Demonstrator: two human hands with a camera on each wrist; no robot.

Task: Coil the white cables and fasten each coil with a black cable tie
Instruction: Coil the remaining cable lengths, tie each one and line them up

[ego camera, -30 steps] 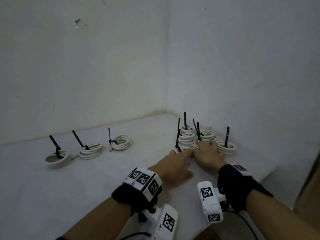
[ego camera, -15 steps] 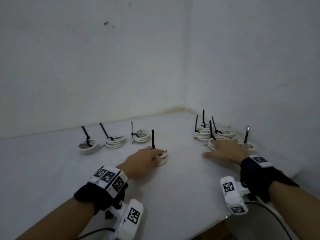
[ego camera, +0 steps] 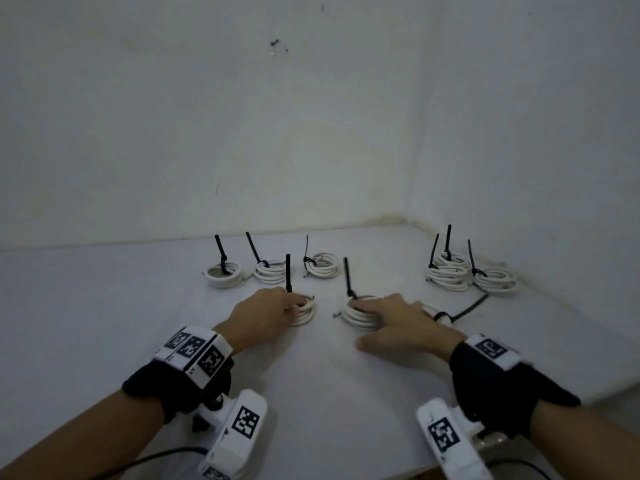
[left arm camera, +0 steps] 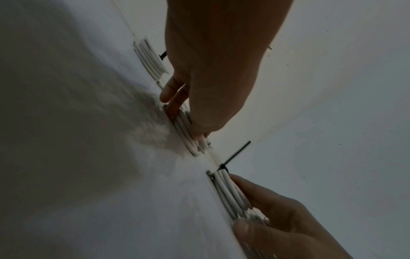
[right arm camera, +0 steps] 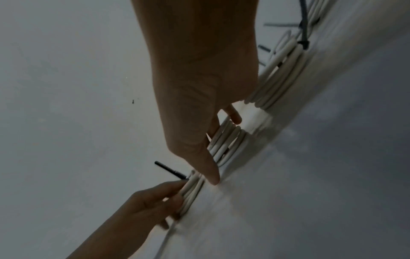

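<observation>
**Two hands on two coils**

The left hand point(ego camera: 258, 315) lay on the white tabletop point(ego camera: 104, 323), its grip curled round a white coil point(ego camera: 306, 311). A black tie point(ego camera: 287, 273) stood straight up from that coil. Just beside it, the right hand point(ego camera: 401, 327) rested on a second coil point(ego camera: 356, 315), with fingers point(ego camera: 372, 305) mostly straight on top and the thumb low by its side. That coil's tie point(ego camera: 347, 277) leaned a little. By the right hand lay another coil point(ego camera: 438, 314), with its tie flat on the tabletop. Farther back, three tied coils point(ego camera: 272, 271) sat in a row. Near the corner wall point(ego camera: 519, 133), more tied coils point(ego camera: 448, 275) were bunched together.
</observation>
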